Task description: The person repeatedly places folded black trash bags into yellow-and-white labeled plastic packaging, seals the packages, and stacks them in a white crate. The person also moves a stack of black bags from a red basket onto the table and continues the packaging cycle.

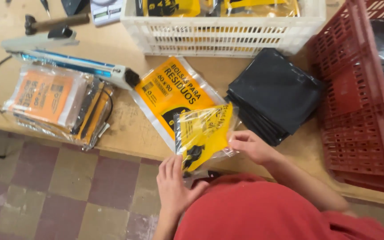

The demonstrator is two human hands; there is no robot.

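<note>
Low in the frame's centre, a yellow-printed clear packet [205,135] is pinched between the left hand [174,186] at its bottom edge and the right hand [252,146] at its side (light, floppy, probably slippery; edges grip best). Black folded bags [274,95] lie right; a heat sealer [67,62] upper left.

A clear plastic packet with a yellow-and-black label [203,135] at centre frame overlaps a flat yellow packet [170,91] on the tabletop [125,129]; orange-labelled clear packets [52,102] are stacked at left, more yellow packets [221,6] along the top edge.
</note>
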